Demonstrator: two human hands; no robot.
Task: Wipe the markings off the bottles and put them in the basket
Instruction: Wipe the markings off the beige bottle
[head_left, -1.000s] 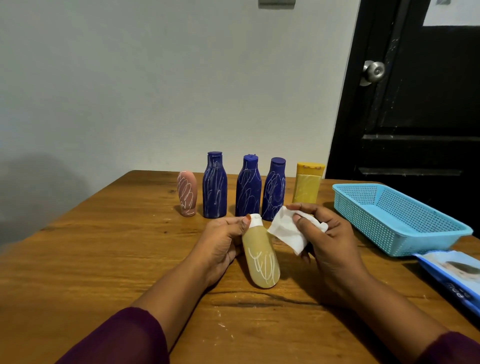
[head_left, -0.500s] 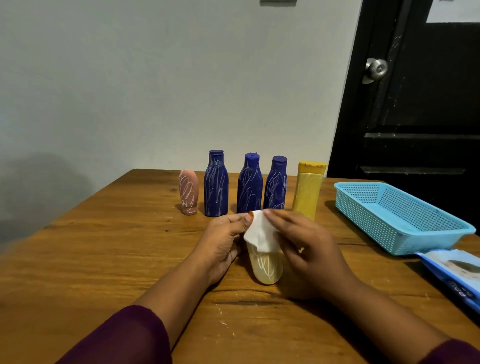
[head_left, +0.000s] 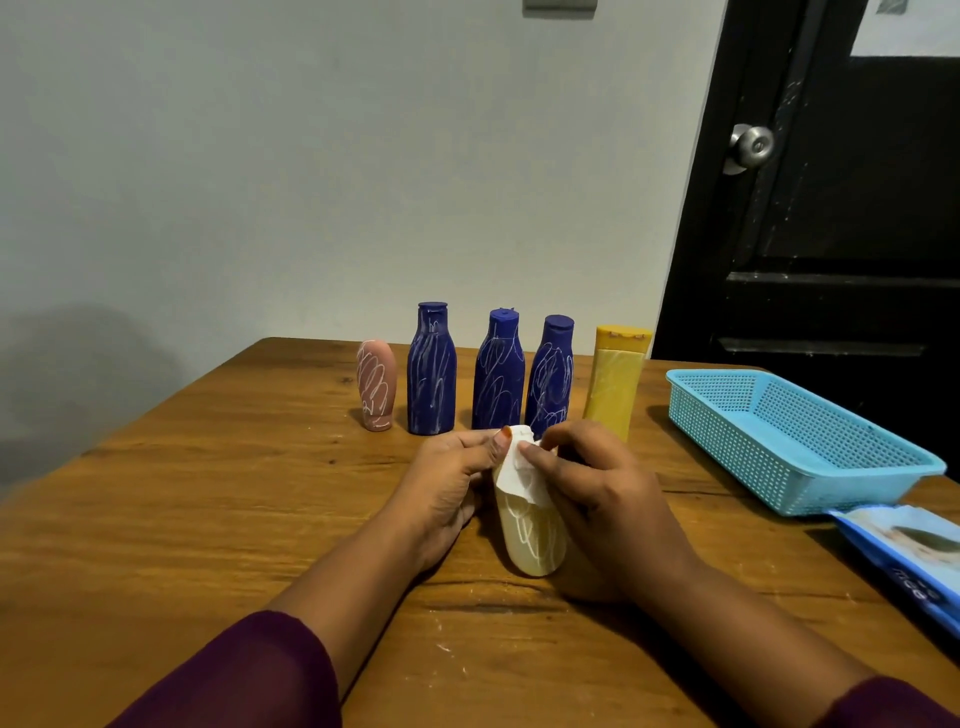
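A pale yellow bottle (head_left: 532, 540) with white scribbles lies on the wooden table (head_left: 208, 519), its cap pointing away from me. My left hand (head_left: 447, 488) grips its upper part from the left, thumb at the cap. My right hand (head_left: 597, 499) pinches a white wipe (head_left: 519, 475) and presses it on the bottle's upper half. Behind stand a pink bottle (head_left: 376, 384), three dark blue bottles (head_left: 431, 371) (head_left: 497, 374) (head_left: 550, 382) and a yellow bottle (head_left: 615, 382), all scribbled in white. The light blue basket (head_left: 883, 447) sits empty at the right.
A blue wipes packet (head_left: 909, 551) lies at the table's right edge, just in front of the basket. A black door with a metal knob (head_left: 750, 147) stands behind the basket. A grey wall runs behind the table.
My right hand brought the wipe from beside the bottle onto its upper part. It now presses the wipe there, a little higher up toward the cap than half a second ago.
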